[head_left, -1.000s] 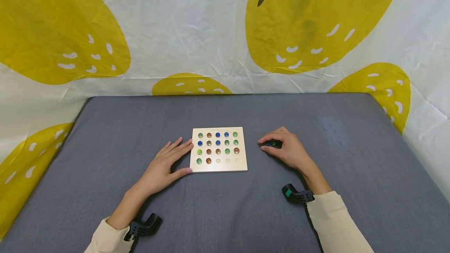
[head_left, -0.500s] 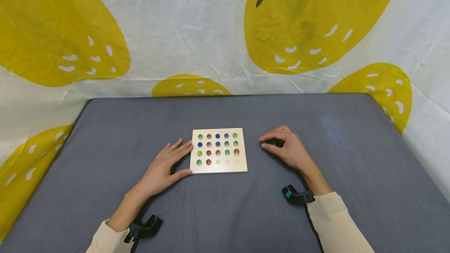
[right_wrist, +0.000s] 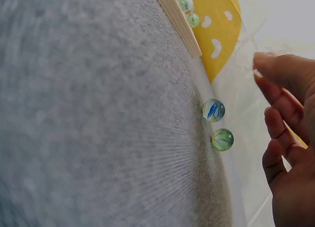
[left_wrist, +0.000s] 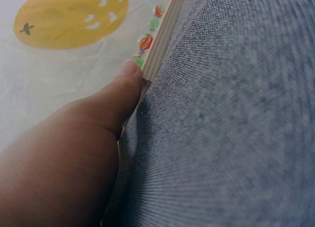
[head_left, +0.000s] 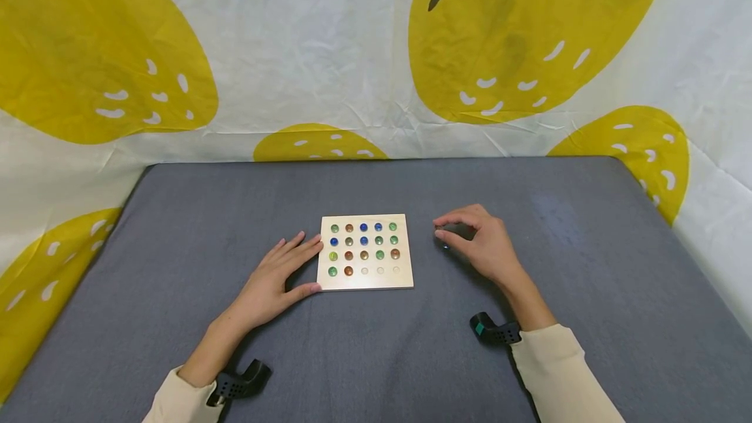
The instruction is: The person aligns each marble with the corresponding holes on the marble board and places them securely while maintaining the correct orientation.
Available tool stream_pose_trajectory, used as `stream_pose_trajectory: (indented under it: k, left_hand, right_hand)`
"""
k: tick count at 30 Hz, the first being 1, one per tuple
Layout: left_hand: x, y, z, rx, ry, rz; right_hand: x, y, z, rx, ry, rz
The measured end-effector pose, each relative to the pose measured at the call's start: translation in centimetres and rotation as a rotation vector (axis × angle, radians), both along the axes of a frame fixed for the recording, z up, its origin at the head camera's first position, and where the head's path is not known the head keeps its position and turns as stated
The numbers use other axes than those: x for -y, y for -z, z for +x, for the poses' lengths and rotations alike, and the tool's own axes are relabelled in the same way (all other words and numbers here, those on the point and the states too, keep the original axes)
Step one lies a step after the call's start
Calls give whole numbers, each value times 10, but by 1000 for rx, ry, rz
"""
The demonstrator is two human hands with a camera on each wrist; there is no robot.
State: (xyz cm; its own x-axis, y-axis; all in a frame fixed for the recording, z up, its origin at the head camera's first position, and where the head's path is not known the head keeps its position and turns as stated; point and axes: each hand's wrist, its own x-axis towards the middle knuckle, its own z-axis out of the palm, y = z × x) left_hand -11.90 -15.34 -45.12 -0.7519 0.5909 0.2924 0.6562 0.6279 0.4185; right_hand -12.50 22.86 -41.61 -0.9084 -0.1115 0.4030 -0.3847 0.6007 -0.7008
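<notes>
A pale wooden board (head_left: pixel 370 282) with rows of glass marbles in its holes lies mid-table. Marbles in green, blue and brown fill most holes; three at the front right are bare. My left hand (head_left: pixel 264 286) rests spread along the board's left side, thumb and fingertips at its edge. Right of the board, my right hand (head_left: pixel 478 240) is raised over the cloth, pinching a small reddish marble (head_left: pixel 438 228) between thumb and forefinger, mostly hidden by the fingertips. Below this hand, a blue marble (right_wrist: pixel 213 110) and a green marble (right_wrist: pixel 222 140) lie on the cloth in the right wrist view.
Grey cloth (head_left: pixel 376 358) covers the table. A white curtain (head_left: pixel 311 38) with yellow fruit shapes hangs behind and along the sides. Each wrist wears a black camera band, the left band (head_left: pixel 241 380) and the right band (head_left: pixel 496 329).
My right hand, first low over the marbles on the cloth, has lifted slightly with one marble pinched in its fingertips. The left hand and the board stay in place.
</notes>
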Motion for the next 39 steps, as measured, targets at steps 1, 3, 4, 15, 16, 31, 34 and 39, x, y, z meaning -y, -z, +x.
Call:
stream_pose_trajectory:
  k: [1, 3, 4, 15, 16, 31, 34, 39]
  left_hand:
    - [0, 0, 0, 1, -1, -1]
    - [0, 0, 0, 3, -3, -1]
    - [0, 0, 0, 3, -4, 0]
    - [0, -1, 1, 7, -6, -3]
    - [0, -1, 1, 9, -7, -3]
    - [0, -2, 1, 9, -1, 4]
    - [0, -2, 1, 11, 1, 4]
    - [0, -2, 0, 10, 2, 3]
  right_hand:
    - [1, -1, 0, -1, -2, -3]
    - [4, -4, 1, -2, -10, -15]
    - [6, -5, 2, -4, -16, -20]
    - [24, -17, 9, -9, -77, -47]
    - [26, -18, 10, -7, -80, -52]
    - [52, -20, 19, 73, -131, -133]
    - [57, -20, 20, 77, -151, -138]
    - [67, -20, 23, 92, -174, -133]
